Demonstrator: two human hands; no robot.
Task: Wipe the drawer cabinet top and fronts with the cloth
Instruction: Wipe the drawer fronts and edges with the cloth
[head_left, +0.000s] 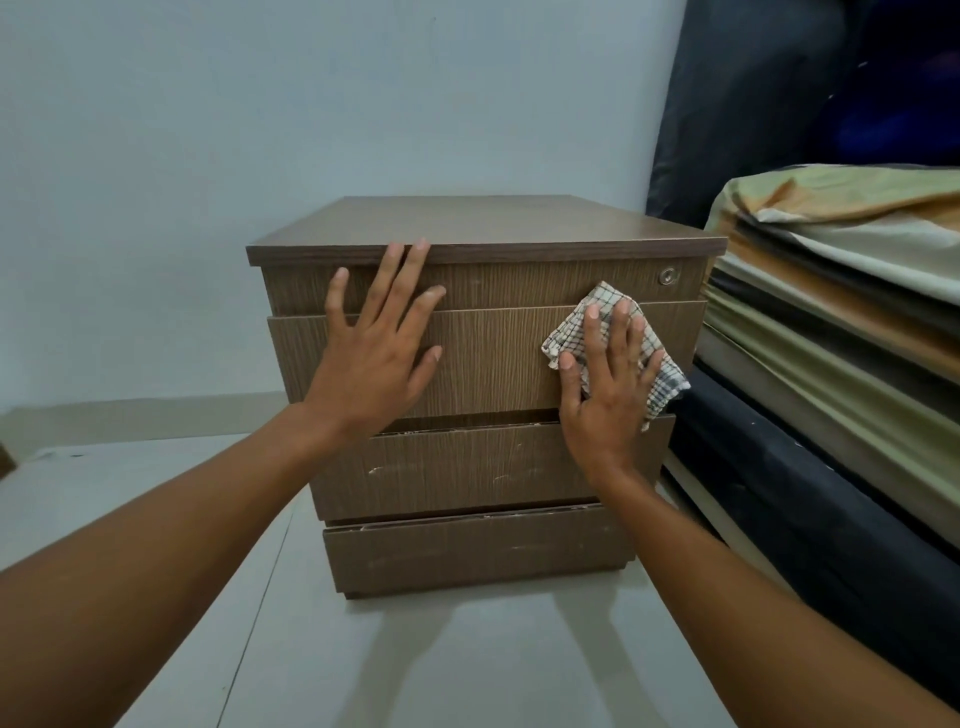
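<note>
Cloth (618, 348) lies flat under right hand (608, 389), palm-pressed on cabinet (483, 358) front, right side. Left hand (374, 348), spread and empty, braces left. Keep even pressure; wipe along the grain.

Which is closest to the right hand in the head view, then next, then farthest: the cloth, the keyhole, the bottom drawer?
1. Cloth: pressed under the right hand.
2. Keyhole: above it, top right of the front.
3. Bottom drawer: lowest, well below the hand.
</note>
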